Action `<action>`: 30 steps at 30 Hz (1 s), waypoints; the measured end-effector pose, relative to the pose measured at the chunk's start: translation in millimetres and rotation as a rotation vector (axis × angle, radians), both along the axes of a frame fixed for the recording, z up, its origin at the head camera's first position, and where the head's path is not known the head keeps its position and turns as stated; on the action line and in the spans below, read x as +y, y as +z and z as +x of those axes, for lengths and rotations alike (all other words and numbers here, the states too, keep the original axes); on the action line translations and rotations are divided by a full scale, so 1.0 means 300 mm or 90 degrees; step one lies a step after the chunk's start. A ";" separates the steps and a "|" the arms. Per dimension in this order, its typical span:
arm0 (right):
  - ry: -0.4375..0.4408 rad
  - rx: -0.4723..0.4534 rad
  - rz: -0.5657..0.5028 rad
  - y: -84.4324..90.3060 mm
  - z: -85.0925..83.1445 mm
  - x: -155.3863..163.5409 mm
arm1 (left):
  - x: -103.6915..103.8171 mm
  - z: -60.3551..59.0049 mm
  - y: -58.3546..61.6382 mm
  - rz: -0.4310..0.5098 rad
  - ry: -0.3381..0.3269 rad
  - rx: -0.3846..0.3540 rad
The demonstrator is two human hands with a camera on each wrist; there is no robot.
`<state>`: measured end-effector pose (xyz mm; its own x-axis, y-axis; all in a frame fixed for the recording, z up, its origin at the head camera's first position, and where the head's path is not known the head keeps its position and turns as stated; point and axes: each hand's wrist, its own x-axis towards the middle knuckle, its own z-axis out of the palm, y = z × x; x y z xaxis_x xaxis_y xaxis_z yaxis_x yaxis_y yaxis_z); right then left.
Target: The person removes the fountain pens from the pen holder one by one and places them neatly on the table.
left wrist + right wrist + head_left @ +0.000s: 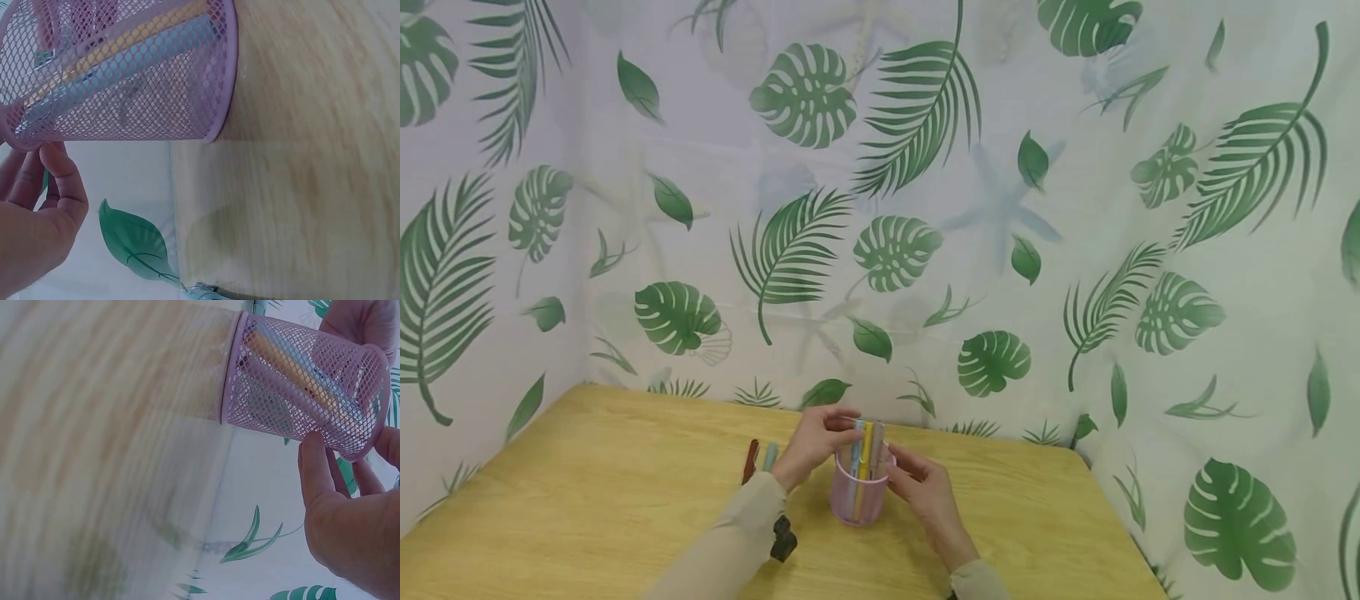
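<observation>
A pink mesh pen holder (857,500) stands on the wooden table (587,483) with a blue pen (856,440), a yellow pen (867,446) and a pinkish one upright in it. My left hand (842,429) reaches over from the left, and its fingertips pinch the top of the blue pen. My right hand (904,467) grips the holder's rim on the right side, thumb (312,462) against the mesh. The left wrist view shows the holder (125,75) close up with my left hand (44,206) at its rim. The right wrist view shows the holder (300,387) between both hands.
A dark red pen (750,461) and a teal pen (770,456) lie on the table just left of my left hand. Leaf-print curtains (925,250) close in the table at the back, left and right. The table's right edge (1112,517) is close to the holder.
</observation>
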<state>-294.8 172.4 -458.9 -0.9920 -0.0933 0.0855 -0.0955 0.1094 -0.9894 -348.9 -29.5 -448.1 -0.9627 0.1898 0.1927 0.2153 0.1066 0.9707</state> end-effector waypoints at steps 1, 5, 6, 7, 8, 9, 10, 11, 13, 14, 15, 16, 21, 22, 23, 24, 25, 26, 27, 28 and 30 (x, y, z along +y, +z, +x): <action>0.001 -0.001 -0.001 0.000 -0.001 0.001 | 0.000 -0.001 -0.002 -0.002 -0.004 0.004; -0.001 -0.002 -0.003 -0.001 -0.003 0.002 | -0.002 -0.003 -0.010 -0.001 -0.015 0.011; -0.001 -0.001 -0.003 -0.002 -0.002 0.003 | -0.003 -0.003 -0.012 0.000 -0.014 0.012; -0.002 -0.001 -0.002 0.000 0.000 0.003 | -0.004 -0.003 -0.013 0.003 -0.012 0.014; -0.002 -0.001 -0.002 0.000 0.001 0.004 | -0.005 -0.004 -0.014 0.006 -0.010 0.017; -0.002 -0.001 -0.003 0.000 0.002 0.004 | -0.006 -0.004 -0.015 0.010 -0.008 0.018; -0.001 -0.001 -0.003 0.000 0.003 0.004 | -0.007 -0.004 -0.015 0.013 -0.005 0.020; 0.000 -0.001 -0.003 0.001 0.003 0.005 | -0.008 -0.004 -0.016 0.013 -0.001 0.022; 0.001 -0.001 0.000 0.001 0.003 0.005 | -0.010 -0.006 -0.017 0.016 0.008 0.031; 0.002 -0.001 -0.001 0.002 0.002 0.005 | -0.011 -0.007 -0.017 0.016 0.014 0.038; 0.002 -0.002 0.000 0.003 0.001 0.004 | -0.012 -0.008 -0.018 0.018 0.020 0.044; 0.002 -0.004 0.001 0.001 0.001 0.004 | -0.013 -0.008 -0.020 0.019 0.026 0.050; 0.003 -0.009 0.001 -0.002 0.002 0.004 | -0.017 -0.008 -0.025 0.033 0.040 0.061; 0.003 -0.008 0.002 -0.002 0.003 0.004 | -0.018 -0.008 -0.024 0.035 0.038 0.058; 0.004 -0.007 0.003 -0.001 0.004 0.004 | -0.018 -0.008 -0.023 0.035 0.035 0.058; 0.003 -0.007 0.004 0.000 0.005 0.003 | -0.018 -0.009 -0.021 0.038 0.031 0.055; 0.004 -0.006 0.005 0.001 0.005 0.003 | -0.017 -0.011 -0.020 0.038 0.025 0.052; 0.005 -0.005 0.006 0.002 0.007 0.003 | -0.017 -0.012 -0.019 0.038 0.019 0.048; 0.005 -0.004 0.004 0.003 0.007 0.003 | -0.017 -0.012 -0.017 0.036 0.014 0.047; 0.006 -0.003 0.004 0.004 0.007 0.003 | -0.018 -0.013 -0.015 0.034 0.010 0.044; 0.007 -0.002 0.002 0.005 0.008 0.001 | -0.021 -0.014 -0.013 0.031 0.006 0.040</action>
